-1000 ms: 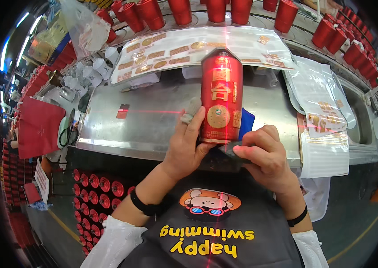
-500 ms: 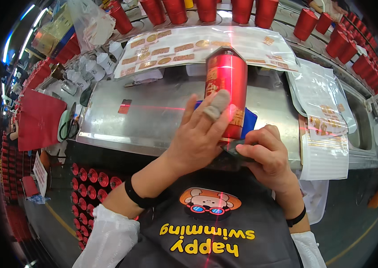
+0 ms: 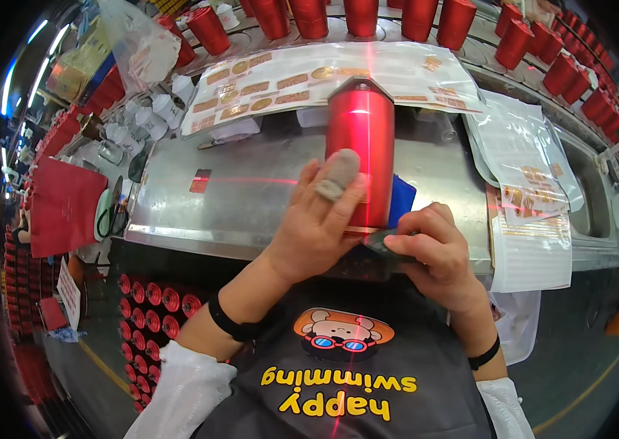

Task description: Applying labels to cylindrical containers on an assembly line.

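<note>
A shiny red metal canister (image 3: 368,132) lies tilted over the metal bench, its dark angular end (image 3: 359,83) facing away from me. My left hand (image 3: 316,216) rests its fingers along the canister's left side, and one finger wears a grey cloth cover (image 3: 341,167). At the near end, my right hand (image 3: 433,245) is closed in a pinch on a small dark grey-green piece (image 3: 378,239), whose kind I cannot make out. Behind the canister a blue piece (image 3: 402,199) sticks out. A thin red laser line crosses the canister and bench.
White sheets with gold stickers (image 3: 280,84) lie behind the canister, more sheets (image 3: 532,245) at the right beside a sink (image 3: 593,208). Red canisters (image 3: 360,16) stand along a conveyor at the back. Scissors (image 3: 115,212) and a small red-black label (image 3: 200,181) are at left.
The canister has turned, so its gold print has gone from the side facing me, and it has shifted slightly left with my left hand. Canisters on the conveyor have moved right.
</note>
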The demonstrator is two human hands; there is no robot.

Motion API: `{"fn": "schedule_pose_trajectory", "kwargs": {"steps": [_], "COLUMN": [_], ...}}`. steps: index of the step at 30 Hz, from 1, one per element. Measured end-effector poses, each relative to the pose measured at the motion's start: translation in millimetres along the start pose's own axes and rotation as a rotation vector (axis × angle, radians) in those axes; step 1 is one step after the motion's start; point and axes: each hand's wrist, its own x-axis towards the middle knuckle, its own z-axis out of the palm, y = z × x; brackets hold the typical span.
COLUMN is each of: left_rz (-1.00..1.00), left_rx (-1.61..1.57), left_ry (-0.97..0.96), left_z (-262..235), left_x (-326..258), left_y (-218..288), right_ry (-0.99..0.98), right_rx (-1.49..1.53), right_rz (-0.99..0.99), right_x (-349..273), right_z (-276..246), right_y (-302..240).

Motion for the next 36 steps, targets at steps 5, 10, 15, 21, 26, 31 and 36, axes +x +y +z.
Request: {"fn": "schedule_pose_trajectory", "kwargs": {"steps": [5,10,15,21,26,31,36], "left_rz": [-0.188,-0.045,-0.174,-0.053,-0.083,-0.139,-0.161], "left_rx": [-0.116,0.060,-0.112,0.063,-0.001,-0.094,-0.176], "left_ry": [-0.013,-0.044,0.023,-0.046,0.008,0.056,0.028], "left_z": [-9.6,-6.0,-3.2,-4.4,1.3,-1.2,-0.5], "left_x": [-16.7,3.8,-20.8,2.5,-9.3,-13.0,-13.2], "left_y": [-0.4,9.2,-0.1,9.2,5.6,5.0,3.1], "right_ry": [0.000,0.003,0.012,0.020,0.047,0.071,0.155], "right_rx": [0.014,0.021,0.017,0.023,0.022,0.030,-0.214], "right_rz": [-0.020,0.003,-0.012,-0.008,-0.018,0.057,-0.055], "right_x": [0.6,1.2,1.3,-0.2,-14.1,-22.2,13.7], "right_z": [0.7,1.3,2.3,1.9,6.3,-5.3,-11.0], "right_y": [-0.7,-1.7,-0.7,-0.2,11.4,17.0,13.8]}}
